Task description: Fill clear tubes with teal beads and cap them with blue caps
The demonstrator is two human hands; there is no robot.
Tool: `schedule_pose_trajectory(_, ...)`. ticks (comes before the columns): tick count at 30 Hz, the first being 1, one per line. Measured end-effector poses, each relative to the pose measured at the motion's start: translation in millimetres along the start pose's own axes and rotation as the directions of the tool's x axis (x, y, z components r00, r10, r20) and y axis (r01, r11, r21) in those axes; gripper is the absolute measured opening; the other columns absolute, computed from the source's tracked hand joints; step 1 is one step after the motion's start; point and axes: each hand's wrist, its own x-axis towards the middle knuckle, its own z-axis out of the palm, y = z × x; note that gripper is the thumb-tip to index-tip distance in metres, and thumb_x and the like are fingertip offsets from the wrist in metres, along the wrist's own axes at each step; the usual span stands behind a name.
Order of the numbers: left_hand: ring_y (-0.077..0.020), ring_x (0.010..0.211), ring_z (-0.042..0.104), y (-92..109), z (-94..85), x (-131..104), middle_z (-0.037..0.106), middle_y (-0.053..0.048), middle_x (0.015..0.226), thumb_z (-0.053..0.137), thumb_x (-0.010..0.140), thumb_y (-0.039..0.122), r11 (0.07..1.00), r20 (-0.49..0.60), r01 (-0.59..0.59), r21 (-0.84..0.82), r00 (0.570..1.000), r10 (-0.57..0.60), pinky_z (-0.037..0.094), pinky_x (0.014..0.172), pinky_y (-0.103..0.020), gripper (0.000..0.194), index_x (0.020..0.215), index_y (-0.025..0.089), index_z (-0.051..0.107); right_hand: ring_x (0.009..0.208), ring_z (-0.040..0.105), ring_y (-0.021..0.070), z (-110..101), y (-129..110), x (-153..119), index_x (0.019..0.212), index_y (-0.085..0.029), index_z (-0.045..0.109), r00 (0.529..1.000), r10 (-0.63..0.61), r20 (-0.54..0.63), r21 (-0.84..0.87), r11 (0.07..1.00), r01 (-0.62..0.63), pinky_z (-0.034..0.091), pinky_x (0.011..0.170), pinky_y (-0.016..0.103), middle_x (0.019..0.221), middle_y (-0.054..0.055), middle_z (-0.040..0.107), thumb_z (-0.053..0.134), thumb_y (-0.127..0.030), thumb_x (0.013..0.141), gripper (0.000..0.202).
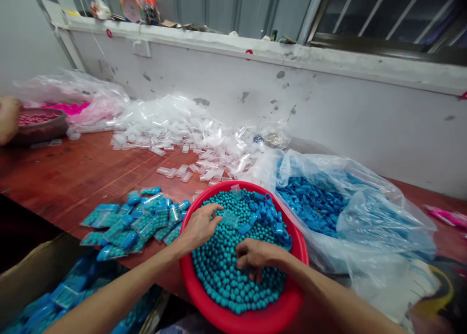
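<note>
A red basin (304, 241) full of teal beads (219, 275) stands in front of me. My left hand (202, 225) is over its left side, thumb and fingers closed at the edge of a small clear plastic case (229, 219) lying over the beads. Lower and to the right, my right hand (255, 257) has its fingers curled down among the beads; their tips are partly hidden. Blue plastic caps (268, 212) lie in a heap at the basin's upper right. Another clear case (236, 190) rests near the far rim.
Filled cases with blue caps (140, 219) are piled left of the basin, with more in a cardboard box (32, 263) below. Empty clear cases (175, 122) cover the table's back. A bag of blue caps (379, 217) lies right. Another person's hand (9, 120) is beside a bead bowl (47, 127).
</note>
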Motion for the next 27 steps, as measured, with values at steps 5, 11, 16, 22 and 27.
schedule_pose_trajectory(5, -0.0093, 0.047, 0.044, 1, -11.1, -2, 0.047, 0.005, 0.059, 0.042, 0.074, 0.028, 0.937, 0.098, 0.17, -0.305, 0.984, -0.147, 0.032, 0.044, -0.021, 0.026, 0.093, 0.016, 0.054, 0.051, 0.059, 0.0101, 7, 9, 18, 0.076, -0.02, 0.038, 0.972, -0.232, 0.047, 0.568, 0.807, 0.164, 0.048, 0.042, 0.02, 0.059, -0.008, 0.045, 0.051, -0.02, 0.07, 0.015)
schedule_pose_trajectory(11, -0.0093, 0.054, 0.046, 10, -6.2, -20, 0.047, 0.004, 0.068, 0.05, 0.069, 0.031, 0.836, 0.31, 0.319, -0.446, 0.931, -0.191, 0.034, 0.043, -0.019, 0.032, 0.098, 0.015, 0.049, 0.056, 0.063, 0.0135, 0, 12, 3, 0.087, -0.02, 0.039, 0.935, -0.334, -0.117, 0.785, 0.546, 0.293, 0.05, 0.044, 0.021, 0.068, -0.006, 0.051, 0.064, -0.028, 0.067, 0.034)
schedule_pose_trajectory(16, -0.0098, 0.056, 0.049, 22, 22.7, -32, 0.046, 0.004, 0.067, 0.05, 0.07, 0.032, 0.736, 0.395, 0.362, -0.572, 0.908, -0.14, 0.039, 0.043, -0.019, 0.02, 0.081, 0.016, 0.046, 0.055, 0.062, 0.0142, 12, 1, -6, 0.083, -0.019, 0.037, 0.917, -0.279, -0.286, 0.764, 0.512, 0.394, 0.048, 0.042, 0.021, 0.068, -0.004, 0.053, 0.061, -0.035, 0.068, 0.032)
schedule_pose_trajectory(22, -0.0083, 0.047, 0.047, 23, 35.2, -32, 0.04, 0.007, 0.059, 0.046, 0.07, 0.027, 0.773, 0.348, 0.312, -0.553, 0.929, -0.126, 0.035, 0.036, -0.016, 0.011, 0.077, 0.018, 0.042, 0.049, 0.054, 0.0076, 21, 2, -14, 0.106, -0.024, 0.041, 0.792, -0.196, -0.578, 0.429, 0.753, 0.499, 0.039, 0.037, 0.016, 0.082, -0.002, 0.052, 0.054, -0.02, 0.07, 0.039)
schedule_pose_trajectory(27, -0.0047, 0.034, 0.04, 24, 24.3, -34, 0.046, 0.006, 0.055, 0.046, 0.073, 0.038, 0.702, 0.554, 0.443, -0.558, 0.828, -0.082, 0.027, 0.032, -0.015, 0.023, 0.08, 0.016, 0.045, 0.045, 0.052, 0.0073, 19, 4, -20, 0.094, -0.022, 0.047, 0.849, -0.303, -0.434, 0.501, 0.701, 0.507, 0.04, 0.038, 0.016, 0.07, -0.006, 0.053, 0.054, -0.019, 0.069, 0.027)
